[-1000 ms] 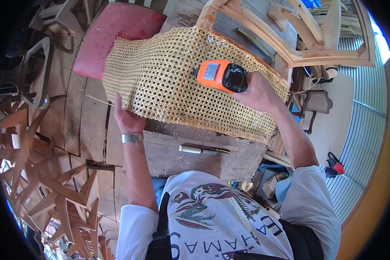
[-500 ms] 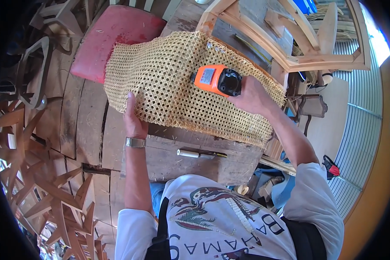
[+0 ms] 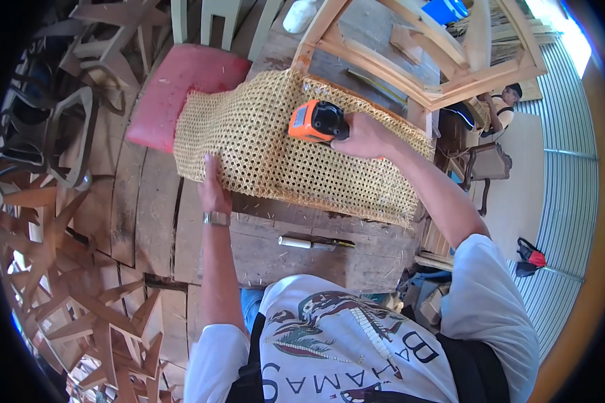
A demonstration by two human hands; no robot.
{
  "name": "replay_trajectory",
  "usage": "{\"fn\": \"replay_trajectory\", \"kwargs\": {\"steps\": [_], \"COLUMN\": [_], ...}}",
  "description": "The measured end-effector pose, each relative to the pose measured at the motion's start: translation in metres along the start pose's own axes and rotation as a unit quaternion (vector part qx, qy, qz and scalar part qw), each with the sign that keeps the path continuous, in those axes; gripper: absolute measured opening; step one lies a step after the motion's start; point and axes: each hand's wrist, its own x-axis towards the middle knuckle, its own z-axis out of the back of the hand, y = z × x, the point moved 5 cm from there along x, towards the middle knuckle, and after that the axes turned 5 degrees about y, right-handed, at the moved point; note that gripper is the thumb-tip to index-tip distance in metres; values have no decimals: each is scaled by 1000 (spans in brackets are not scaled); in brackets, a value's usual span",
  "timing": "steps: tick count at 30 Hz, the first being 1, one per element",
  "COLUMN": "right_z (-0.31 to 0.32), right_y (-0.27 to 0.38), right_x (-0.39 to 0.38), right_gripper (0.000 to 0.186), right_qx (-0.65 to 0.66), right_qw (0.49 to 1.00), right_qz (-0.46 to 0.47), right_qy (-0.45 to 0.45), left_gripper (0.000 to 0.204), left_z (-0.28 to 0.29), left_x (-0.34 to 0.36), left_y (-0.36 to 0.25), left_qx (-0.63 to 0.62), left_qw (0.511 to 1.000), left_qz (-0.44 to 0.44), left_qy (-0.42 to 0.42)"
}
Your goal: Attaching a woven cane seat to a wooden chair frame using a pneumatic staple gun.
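Observation:
A sheet of woven cane webbing (image 3: 228,134) lies bent over a wooden frame, of which an orange-brown edge (image 3: 356,93) shows along the far side. My right hand (image 3: 364,136) is closed round an orange and black staple gun (image 3: 316,121). Its front end points left, by the ridge where the webbing bends; whether the nose touches the cane is hidden. At the webbing's near left edge, my left hand (image 3: 215,191) pinches the cane, thumb on top and the other fingers out of sight underneath.
A red cushion (image 3: 185,87) sits beyond the webbing's left end. On the bench nearby lie a white-handled tool (image 3: 294,242) and a tape measure (image 3: 376,86). A bare wooden frame (image 3: 410,70) stands far right. Wooden chair parts (image 3: 94,309) crowd the left. A co-worker (image 3: 497,111) is at the right.
The view has shifted a little, bringing a co-worker into sight at the right. My right hand has tilted the staple gun slightly. My left hand keeps its hold on the webbing's edge.

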Motion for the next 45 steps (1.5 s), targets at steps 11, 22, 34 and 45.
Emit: {"fn": "replay_trajectory", "kwargs": {"steps": [11, 22, 34, 45], "right_z": [-8, -17, -24, -32], "right_y": [-32, -14, 3, -1], "right_x": [-34, -29, -31, -28], "right_gripper": [41, 35, 32, 36], "right_qx": [65, 22, 6, 39], "right_qw": [997, 999, 999, 998], "right_qz": [0, -28, -50, -43], "right_qy": [-37, -27, 5, 5], "left_gripper": [82, 43, 40, 40], "left_z": [-60, -116, -106, -103], "left_x": [-105, -59, -62, -60], "left_y": [-42, -3, -11, -9], "left_qx": [530, 665, 654, 652], "left_qw": [781, 666, 662, 668], "left_qz": [-323, -338, -365, -359], "left_qy": [-65, 20, 18, 13]}}
